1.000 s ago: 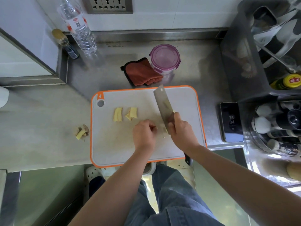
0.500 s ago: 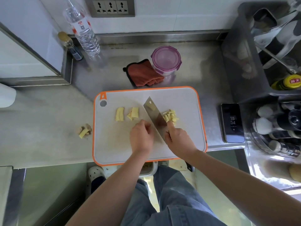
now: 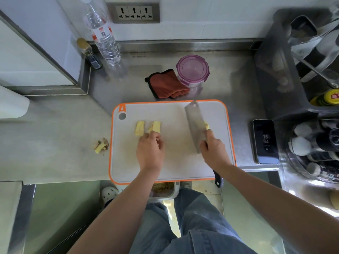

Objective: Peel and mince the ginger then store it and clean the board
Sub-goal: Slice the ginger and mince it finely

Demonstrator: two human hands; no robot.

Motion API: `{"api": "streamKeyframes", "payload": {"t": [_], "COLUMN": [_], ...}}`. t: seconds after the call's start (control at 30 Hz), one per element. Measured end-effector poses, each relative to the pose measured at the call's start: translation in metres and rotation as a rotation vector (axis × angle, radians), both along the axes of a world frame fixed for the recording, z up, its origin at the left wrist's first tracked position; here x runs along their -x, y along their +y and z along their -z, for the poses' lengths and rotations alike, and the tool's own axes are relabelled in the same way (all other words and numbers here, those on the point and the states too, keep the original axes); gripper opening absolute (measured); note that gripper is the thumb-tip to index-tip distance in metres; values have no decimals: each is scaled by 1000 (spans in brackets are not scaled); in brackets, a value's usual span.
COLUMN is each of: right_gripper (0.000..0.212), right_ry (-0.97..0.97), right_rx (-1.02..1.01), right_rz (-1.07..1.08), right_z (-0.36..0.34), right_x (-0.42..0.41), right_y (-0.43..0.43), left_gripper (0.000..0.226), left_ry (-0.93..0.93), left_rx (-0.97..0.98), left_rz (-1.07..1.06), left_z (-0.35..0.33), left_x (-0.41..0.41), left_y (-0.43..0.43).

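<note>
An orange-rimmed white cutting board (image 3: 183, 173) lies on the steel counter. Two peeled ginger pieces rest on its left part: one (image 3: 139, 127) alone, another (image 3: 156, 126) right beside my left hand. My left hand (image 3: 150, 150) reaches toward that second piece, fingertips touching it, fingers loosely curled. My right hand (image 3: 213, 152) grips the handle of a cleaver (image 3: 195, 123), whose blade stands on the board's right side. Chopped ginger (image 3: 206, 125) peeks out behind the blade, mostly hidden. Ginger peel scraps (image 3: 100, 145) lie on the counter left of the board.
A purple-lidded round container (image 3: 192, 70) and a red cloth (image 3: 167, 85) sit behind the board. A water bottle (image 3: 103, 35) and a small bottle (image 3: 89, 53) stand at the back left. A phone (image 3: 265, 142) lies right of the board, beside racks of bottles (image 3: 315, 147).
The cleaver pushed chopped ginger to the board's right and now stands further right. My left hand moved left to the uncut ginger pieces.
</note>
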State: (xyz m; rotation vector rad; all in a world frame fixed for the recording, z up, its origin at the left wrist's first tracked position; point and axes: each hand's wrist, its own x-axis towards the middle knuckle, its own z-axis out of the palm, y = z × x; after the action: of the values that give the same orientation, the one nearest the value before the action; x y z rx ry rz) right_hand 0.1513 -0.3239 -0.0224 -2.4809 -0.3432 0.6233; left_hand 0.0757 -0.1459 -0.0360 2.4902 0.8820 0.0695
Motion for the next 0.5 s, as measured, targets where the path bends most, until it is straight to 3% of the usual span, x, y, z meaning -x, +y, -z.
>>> {"api": "streamKeyframes", "payload": {"t": [0.1, 0.27, 0.5], "right_gripper": [15, 17, 29], "right_ry": [-9, 61, 18], "right_rx": [-29, -44, 17], "right_rz": [122, -95, -107], "right_z": [-4, -7, 3], "right_x": [-10, -3, -3], "right_y": [3, 17, 27], "left_gripper": [17, 32, 30], "left_ry": [-8, 63, 202], "left_rx": [-89, -160, -204], "left_rz": [-76, -134, -50], "left_z": [-2, -3, -2], "left_x": [-1, -11, -35], "left_y": [12, 26, 31]}}
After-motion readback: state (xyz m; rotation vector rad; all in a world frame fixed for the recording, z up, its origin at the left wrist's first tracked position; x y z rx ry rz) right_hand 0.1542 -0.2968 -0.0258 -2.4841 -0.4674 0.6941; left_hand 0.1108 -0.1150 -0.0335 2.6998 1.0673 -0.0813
